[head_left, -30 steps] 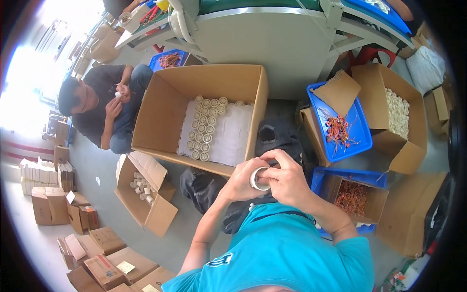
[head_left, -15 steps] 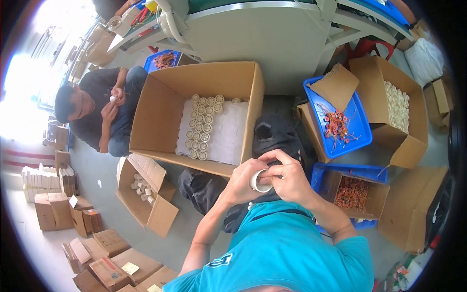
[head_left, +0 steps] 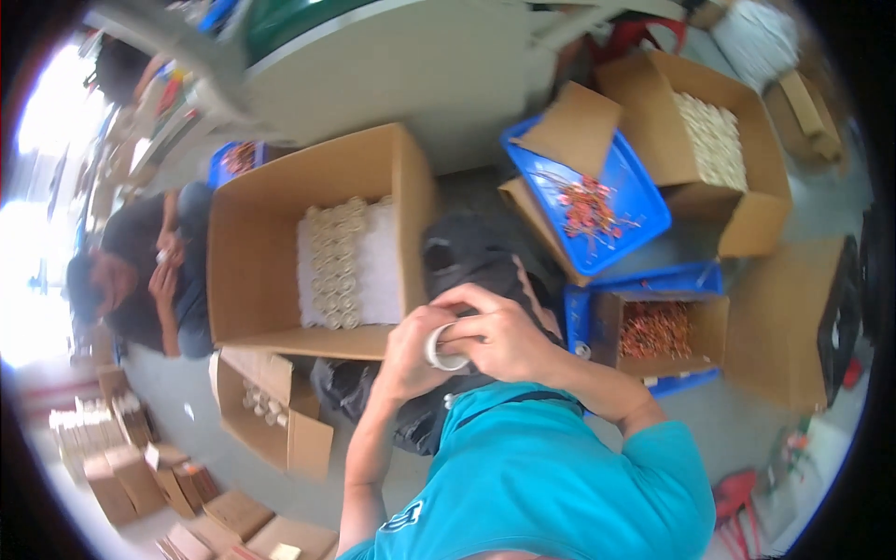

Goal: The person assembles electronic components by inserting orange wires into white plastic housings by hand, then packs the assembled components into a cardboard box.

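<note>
A short white cylindrical cup point(head_left: 431, 349), its round mouth turned up toward me, is gripped in my left hand point(head_left: 403, 362), whose fingers wrap round its side. My right hand point(head_left: 509, 343) bends over it from the right, with thumb and fingers pinched together at the mouth and partly inside. Whatever those fingertips hold is hidden. Both hands are in front of my waist, over my dark ripped trousers. Just beyond my left hand stands a large open carton point(head_left: 257, 271), where rows of similar white round pieces point(head_left: 334, 266) lie on a pale sheet.
To the right, a blue tray point(head_left: 637, 201) holds red and orange wired parts point(head_left: 590, 207). A smaller box point(head_left: 609, 336) of such parts and a carton of white pieces point(head_left: 711, 140) stand nearby. Another carton point(head_left: 245, 425) is at left. A co-worker point(head_left: 140, 271) sits beyond the large carton.
My view has turned and shifted, so the cartons and trays sit at other places in the picture, with some blur. Both hands stay together at the white cup.
</note>
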Demonstrator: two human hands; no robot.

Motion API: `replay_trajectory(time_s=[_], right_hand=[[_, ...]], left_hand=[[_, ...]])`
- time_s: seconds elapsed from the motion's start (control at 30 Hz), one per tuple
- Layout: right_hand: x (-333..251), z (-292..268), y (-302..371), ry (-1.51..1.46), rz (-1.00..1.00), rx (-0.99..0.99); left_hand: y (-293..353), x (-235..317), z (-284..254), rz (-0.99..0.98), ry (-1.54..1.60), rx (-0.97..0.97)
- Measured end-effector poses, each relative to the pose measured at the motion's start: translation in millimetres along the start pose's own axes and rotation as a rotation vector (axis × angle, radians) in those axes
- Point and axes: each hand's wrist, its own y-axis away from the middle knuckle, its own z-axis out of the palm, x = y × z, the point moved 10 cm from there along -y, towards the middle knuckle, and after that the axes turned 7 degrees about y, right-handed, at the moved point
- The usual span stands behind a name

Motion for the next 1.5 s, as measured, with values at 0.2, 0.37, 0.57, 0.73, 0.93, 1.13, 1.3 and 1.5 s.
replay_trajectory(time_s=[0.2, 0.37, 0.57, 0.73, 0.93, 1.13, 1.3, 1.5], right_hand=[[32, -134, 45, 0.127, 0.063, 0.444], [214, -319, 209, 0.491, 0.599, 1.179], [486, -315, 325, 0.822, 1.373, -0.113], [582, -250, 341, 0.551, 1.166, -0.370], [607, -240, 383, 0.784, 1.230, -0.470], [563, -277, 363, 0.820, 1.465, -0.172], [600, -277, 386, 1.025, 1.237, -0.552], [571, -280, 369, 0.978, 1.346, -0.435]], left_hand=[[-55, -6, -48, 0.098, -0.095, 0.028], [-147, 0, -179, 0.156, -0.643, 0.413], [-295, -56, -282, 0.060, -0.539, 0.778], [-321, -53, -383, 0.132, -0.965, 1.106], [-374, -25, -331, 0.299, -0.765, 0.928], [-406, -93, -347, 0.001, -0.817, 0.832], [-416, -134, -345, 0.000, -0.666, 0.861], [-391, -69, -286, 0.533, -0.876, 0.985]])
